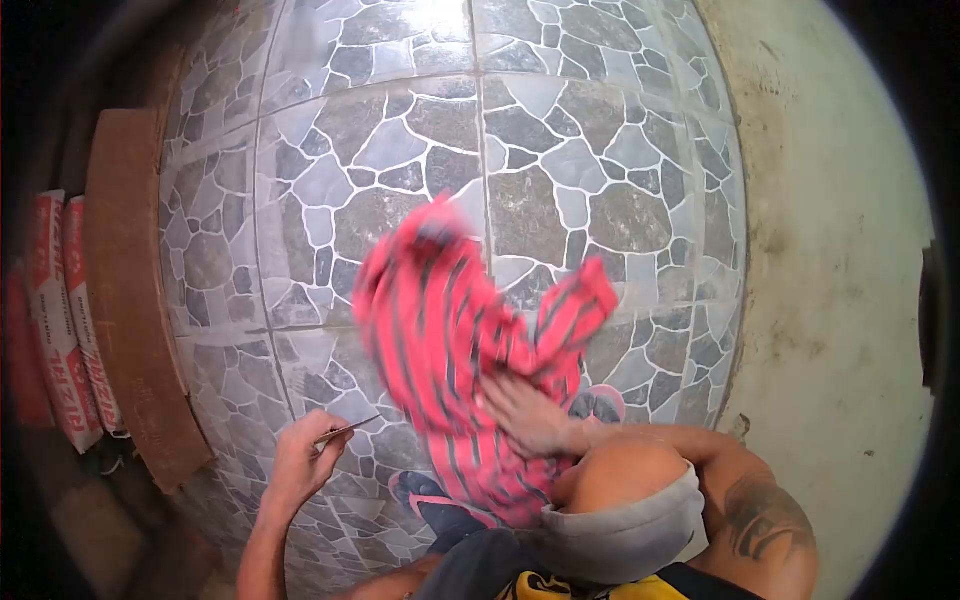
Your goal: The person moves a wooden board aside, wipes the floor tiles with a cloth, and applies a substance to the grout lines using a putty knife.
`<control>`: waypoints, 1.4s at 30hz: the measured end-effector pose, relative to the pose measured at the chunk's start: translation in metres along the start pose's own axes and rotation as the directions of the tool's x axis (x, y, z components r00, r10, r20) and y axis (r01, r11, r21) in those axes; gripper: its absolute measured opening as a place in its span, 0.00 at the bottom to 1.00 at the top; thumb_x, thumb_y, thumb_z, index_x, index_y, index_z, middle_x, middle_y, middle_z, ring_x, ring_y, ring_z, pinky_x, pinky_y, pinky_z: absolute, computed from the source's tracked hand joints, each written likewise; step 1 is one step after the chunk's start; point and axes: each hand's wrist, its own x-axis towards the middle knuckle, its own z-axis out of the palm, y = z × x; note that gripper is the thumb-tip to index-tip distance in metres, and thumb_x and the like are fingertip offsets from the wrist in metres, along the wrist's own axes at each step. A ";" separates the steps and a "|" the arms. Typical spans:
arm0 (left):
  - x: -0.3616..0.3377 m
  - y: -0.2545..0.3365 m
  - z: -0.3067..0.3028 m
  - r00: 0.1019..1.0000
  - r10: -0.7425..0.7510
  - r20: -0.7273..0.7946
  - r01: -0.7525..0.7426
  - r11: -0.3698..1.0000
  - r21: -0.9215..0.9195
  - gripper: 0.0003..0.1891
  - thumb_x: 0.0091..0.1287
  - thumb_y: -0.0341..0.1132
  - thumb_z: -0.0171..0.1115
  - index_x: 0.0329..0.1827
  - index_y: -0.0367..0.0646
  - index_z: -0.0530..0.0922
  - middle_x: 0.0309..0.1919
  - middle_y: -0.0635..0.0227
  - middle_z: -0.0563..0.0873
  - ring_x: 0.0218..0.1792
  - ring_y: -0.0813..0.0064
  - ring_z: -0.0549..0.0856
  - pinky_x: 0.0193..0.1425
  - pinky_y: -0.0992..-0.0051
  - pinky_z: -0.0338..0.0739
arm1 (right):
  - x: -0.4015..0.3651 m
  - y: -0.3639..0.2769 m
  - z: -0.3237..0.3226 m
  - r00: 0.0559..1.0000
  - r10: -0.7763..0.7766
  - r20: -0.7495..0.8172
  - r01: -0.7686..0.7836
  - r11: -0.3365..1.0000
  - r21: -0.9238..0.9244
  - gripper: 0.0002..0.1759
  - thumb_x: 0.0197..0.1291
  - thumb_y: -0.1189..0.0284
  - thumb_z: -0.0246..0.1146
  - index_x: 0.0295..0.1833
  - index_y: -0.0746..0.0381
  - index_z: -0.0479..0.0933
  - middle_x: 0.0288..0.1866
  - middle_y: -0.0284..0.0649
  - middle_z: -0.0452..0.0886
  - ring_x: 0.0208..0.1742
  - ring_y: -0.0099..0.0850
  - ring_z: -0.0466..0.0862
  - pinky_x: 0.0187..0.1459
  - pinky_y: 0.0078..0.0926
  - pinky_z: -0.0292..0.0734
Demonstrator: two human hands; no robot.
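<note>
A red shirt with dark stripes (440, 340) spreads out in front of my knees, its far end smeared by motion. My right hand (525, 412) is on its near part, fingers in against the fabric, with folds bunched around them. Off to the left, my left hand (305, 455) pinches a thin flat blade (350, 430) that shows almost edge-on and points to the right. This hand is apart from the shirt. Part of my feet and lower legs is hidden under the fabric.
The floor has stone-pattern tiles (400, 145) with pale joints. At the left stand a brown board (125, 280) and red-and-white printed bags (70, 320). A pale, stained wall (825, 250) runs along the right. My sandaled foot (440, 500) rests on the tiles.
</note>
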 end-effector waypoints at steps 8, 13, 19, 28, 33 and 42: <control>-0.025 0.039 -0.022 0.999 0.028 0.031 -0.032 0.990 0.137 0.13 0.55 0.19 0.68 0.43 0.40 0.83 0.37 0.59 0.86 0.39 0.55 0.85 0.44 0.64 0.78 | 0.043 -0.023 0.023 0.932 -0.249 -0.265 0.320 0.908 0.272 0.42 0.56 0.60 0.68 0.73 0.68 0.64 0.79 0.65 0.57 0.80 0.59 0.59 0.77 0.57 0.56; -0.056 0.084 -0.031 0.999 0.044 0.026 -0.049 0.965 0.256 0.13 0.53 0.19 0.68 0.41 0.42 0.83 0.37 0.61 0.87 0.40 0.55 0.85 0.46 0.64 0.78 | 0.077 0.004 0.065 0.892 -0.338 -0.301 0.429 0.844 0.323 0.43 0.63 0.57 0.65 0.78 0.62 0.59 0.82 0.64 0.48 0.82 0.59 0.53 0.78 0.58 0.55; -0.094 0.154 -0.058 0.999 -0.027 0.025 0.017 0.943 0.333 0.13 0.59 0.22 0.63 0.46 0.40 0.83 0.43 0.55 0.87 0.46 0.53 0.86 0.50 0.60 0.78 | 0.144 0.184 -0.090 0.899 -0.165 -0.406 0.111 0.982 -0.154 0.41 0.61 0.50 0.64 0.74 0.59 0.66 0.75 0.59 0.62 0.78 0.59 0.60 0.77 0.61 0.55; -0.082 0.172 -0.058 0.989 0.095 -0.116 -0.064 0.968 0.244 0.12 0.58 0.15 0.61 0.44 0.34 0.81 0.39 0.53 0.88 0.42 0.53 0.88 0.46 0.64 0.80 | 0.223 0.295 -0.181 0.772 0.226 -0.594 -0.530 0.744 -0.406 0.40 0.67 0.51 0.54 0.77 0.64 0.64 0.79 0.63 0.59 0.82 0.57 0.57 0.78 0.59 0.51; -0.075 0.169 -0.064 0.989 0.114 -0.095 -0.090 0.969 0.232 0.14 0.56 0.14 0.62 0.44 0.35 0.81 0.39 0.54 0.87 0.42 0.53 0.87 0.46 0.64 0.80 | 0.085 0.128 -0.075 0.911 0.217 -0.349 -0.275 0.954 -0.124 0.46 0.46 0.58 0.64 0.67 0.80 0.69 0.80 0.68 0.53 0.81 0.59 0.55 0.78 0.60 0.51; -0.064 0.168 -0.068 0.991 0.110 -0.075 -0.086 0.959 0.271 0.16 0.54 0.12 0.62 0.44 0.35 0.82 0.40 0.54 0.87 0.42 0.54 0.87 0.46 0.64 0.81 | 0.043 0.098 -0.042 0.930 0.237 -0.282 -0.257 0.966 -0.035 0.39 0.68 0.51 0.58 0.76 0.66 0.64 0.78 0.65 0.58 0.79 0.60 0.59 0.75 0.60 0.57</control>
